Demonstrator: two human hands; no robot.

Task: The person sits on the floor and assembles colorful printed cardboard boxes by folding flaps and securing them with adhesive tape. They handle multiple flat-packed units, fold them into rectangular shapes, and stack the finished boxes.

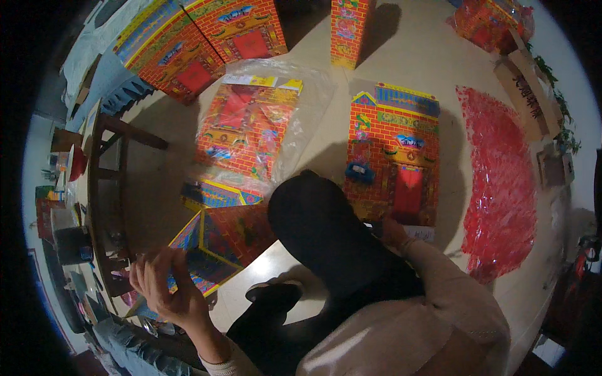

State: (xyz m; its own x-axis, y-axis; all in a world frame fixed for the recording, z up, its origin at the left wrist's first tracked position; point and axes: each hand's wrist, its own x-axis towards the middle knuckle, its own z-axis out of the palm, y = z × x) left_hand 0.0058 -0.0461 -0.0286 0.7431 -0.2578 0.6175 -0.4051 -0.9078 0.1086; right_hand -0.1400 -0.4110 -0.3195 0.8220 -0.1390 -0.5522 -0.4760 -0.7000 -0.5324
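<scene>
My left hand [170, 289] is raised at the lower left with its fingers loosely curled and apart; I see nothing in it. Under and beyond it lies a folded cardboard house piece [233, 233] with a brick print and blue-yellow edges. By my right knee, my right hand [393, 233] is closed around a small dark object [374, 228] too blurred to name. That hand is at the near edge of a flat brick-printed cardboard house panel [382, 141] with a red door. On the panel sits a small blue object [359, 172], perhaps a tape dispenser.
A clear plastic bag [301, 128] covers more printed panels at centre left. Assembled brick-print boxes [241, 37] stand at the back, with a tall narrow one [345, 34] beside them. Red plastic wrap [498, 182] lies on the right; a wooden table [106, 188] stands left.
</scene>
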